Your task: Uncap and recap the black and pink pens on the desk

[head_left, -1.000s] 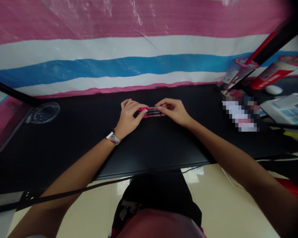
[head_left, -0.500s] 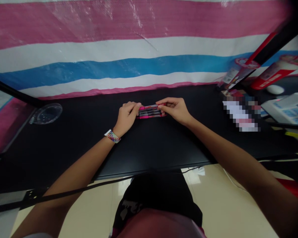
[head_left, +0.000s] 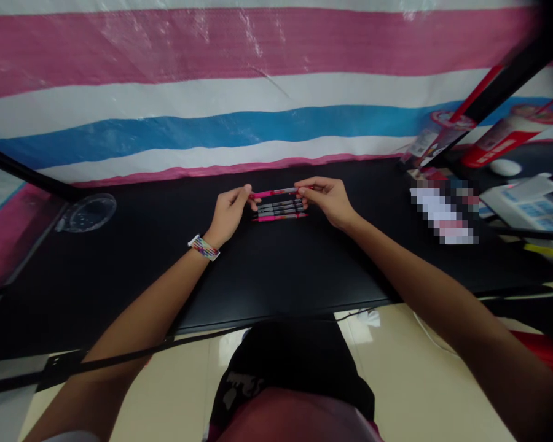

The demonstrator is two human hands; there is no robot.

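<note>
Between my two hands is a pen (head_left: pixel 276 193) with a pink grip, held level by its ends. My left hand (head_left: pixel 231 210) pinches its left end, and my right hand (head_left: pixel 326 197) pinches the right end. Just below it on the black table, several dark grey pens (head_left: pixel 280 209) lie side by side in a row. Nearest to me in that row is another pink-gripped pen (head_left: pixel 279 217), parallel to the rest. My fingers cover both tips of the held pen.
A clear plastic lid (head_left: pixel 92 212) lies at the left of the black table (head_left: pixel 276 270). To the right stand a clear cup (head_left: pixel 437 138) and a red cup (head_left: pixel 502 138), with a white round object (head_left: pixel 505 167) near them. A striped sheet (head_left: pixel 212 132) hangs behind.
The upper pink pen has moved away from the row towards the back, lifted between both hands. A gap now shows between it and the dark pens.
</note>
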